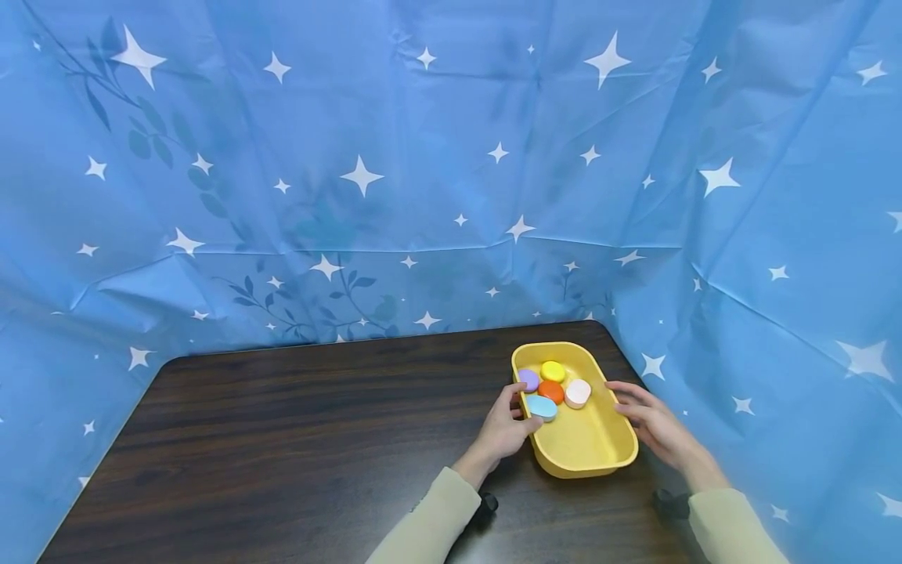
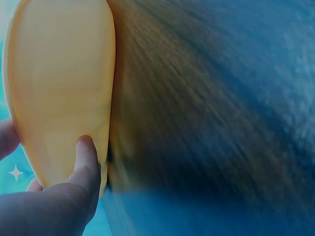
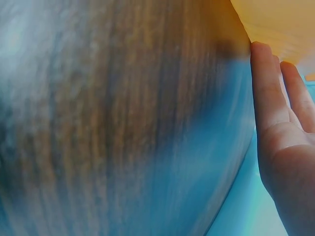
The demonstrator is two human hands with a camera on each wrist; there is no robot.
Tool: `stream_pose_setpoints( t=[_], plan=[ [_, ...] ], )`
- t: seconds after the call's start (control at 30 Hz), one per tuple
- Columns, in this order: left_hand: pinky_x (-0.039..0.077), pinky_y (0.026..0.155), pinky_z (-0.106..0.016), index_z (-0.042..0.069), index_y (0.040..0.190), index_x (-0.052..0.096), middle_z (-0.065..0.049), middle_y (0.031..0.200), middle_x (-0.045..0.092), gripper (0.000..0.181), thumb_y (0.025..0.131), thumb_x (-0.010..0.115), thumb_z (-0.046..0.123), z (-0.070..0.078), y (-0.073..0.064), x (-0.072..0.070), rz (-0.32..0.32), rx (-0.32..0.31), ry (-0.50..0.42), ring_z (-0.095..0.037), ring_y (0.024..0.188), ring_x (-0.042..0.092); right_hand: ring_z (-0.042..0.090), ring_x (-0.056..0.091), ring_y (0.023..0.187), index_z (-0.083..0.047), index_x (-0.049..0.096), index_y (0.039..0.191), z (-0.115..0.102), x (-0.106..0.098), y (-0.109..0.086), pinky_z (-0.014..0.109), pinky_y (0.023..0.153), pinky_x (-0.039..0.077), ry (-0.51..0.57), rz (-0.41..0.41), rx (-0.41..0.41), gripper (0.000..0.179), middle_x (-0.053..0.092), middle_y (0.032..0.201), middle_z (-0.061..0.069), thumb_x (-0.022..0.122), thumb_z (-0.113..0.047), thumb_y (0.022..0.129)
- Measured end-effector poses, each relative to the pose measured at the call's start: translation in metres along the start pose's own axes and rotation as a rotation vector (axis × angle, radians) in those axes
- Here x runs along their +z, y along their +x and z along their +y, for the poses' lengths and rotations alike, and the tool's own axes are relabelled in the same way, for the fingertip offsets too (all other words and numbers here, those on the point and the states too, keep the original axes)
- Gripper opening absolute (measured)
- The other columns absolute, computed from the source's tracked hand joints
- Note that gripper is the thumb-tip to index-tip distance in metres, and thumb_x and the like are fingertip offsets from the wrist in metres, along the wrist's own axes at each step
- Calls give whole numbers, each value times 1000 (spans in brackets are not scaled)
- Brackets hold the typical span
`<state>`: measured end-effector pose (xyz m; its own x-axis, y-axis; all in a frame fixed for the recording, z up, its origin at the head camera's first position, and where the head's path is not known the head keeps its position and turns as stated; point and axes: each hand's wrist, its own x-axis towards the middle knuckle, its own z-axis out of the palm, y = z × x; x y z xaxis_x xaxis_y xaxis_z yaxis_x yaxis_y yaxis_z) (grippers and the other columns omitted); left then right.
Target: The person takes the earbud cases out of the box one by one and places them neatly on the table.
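A yellow tub (image 1: pixel 581 446) with a raised rim sits at the right end of the dark table. Inside, toward its far left, lie several smooth rounded pieces: purple (image 1: pixel 528 381), yellow (image 1: pixel 553 371), orange-red (image 1: pixel 551 392), pale pink (image 1: pixel 578 393) and light blue (image 1: pixel 542 407). Their kind cannot be made out. My left hand (image 1: pixel 506 427) grips the tub's left side, and its thumb (image 2: pixel 86 152) presses the yellow wall in the left wrist view. Along the right side, my right hand (image 1: pixel 657 427) touches the tub with nearly straight fingers (image 3: pixel 268 83).
The dark wood-grain table (image 1: pixel 282 439) stretches away to the left. A blue star-patterned cloth (image 1: pixel 395 211) hangs behind it and along the right, close to the right hand. Dark bands (image 1: pixel 486 507) sit near both wrists.
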<state>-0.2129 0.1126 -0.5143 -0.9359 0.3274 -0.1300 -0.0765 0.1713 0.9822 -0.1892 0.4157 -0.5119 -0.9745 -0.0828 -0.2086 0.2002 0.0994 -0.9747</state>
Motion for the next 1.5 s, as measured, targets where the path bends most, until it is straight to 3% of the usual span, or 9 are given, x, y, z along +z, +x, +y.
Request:
stream_pose_setpoints(
  t=[0.2,0.43,0.63,1.1,1.5],
  plan=[
    [53,94,-43,20,146,50,-8,139,52,61,91,76,17,-2,0,-6,4,6,3,-27,119,56,14,61,115,-5,37,153,-1,4,2,39,91,55,1,-13,4,55,48,147,15,58,-20,103],
    [54,91,-40,21,144,52,-8,137,53,60,90,78,16,-3,0,-11,13,-1,-11,-25,115,57,19,56,120,-5,29,156,-3,7,2,39,94,53,-12,-73,10,61,28,158,28,56,-13,102],
    [54,91,-39,20,144,53,-8,137,54,61,89,78,15,-4,1,-13,20,-6,-5,-24,114,58,24,52,125,-5,27,156,-5,10,1,40,96,51,0,-89,20,62,23,161,29,54,-11,101],
    [55,90,-39,15,145,52,-12,135,54,61,89,77,11,-8,0,-23,20,29,-21,-27,115,58,23,55,121,-3,28,155,-7,19,6,43,95,51,34,-112,8,60,28,158,27,50,-6,101],
    [54,90,-37,14,146,50,-13,138,53,61,91,74,11,-5,-5,-31,30,-6,2,-24,112,58,29,51,125,-3,28,155,-12,31,10,45,96,50,22,-95,37,60,27,159,28,52,-8,100]
  ],
)
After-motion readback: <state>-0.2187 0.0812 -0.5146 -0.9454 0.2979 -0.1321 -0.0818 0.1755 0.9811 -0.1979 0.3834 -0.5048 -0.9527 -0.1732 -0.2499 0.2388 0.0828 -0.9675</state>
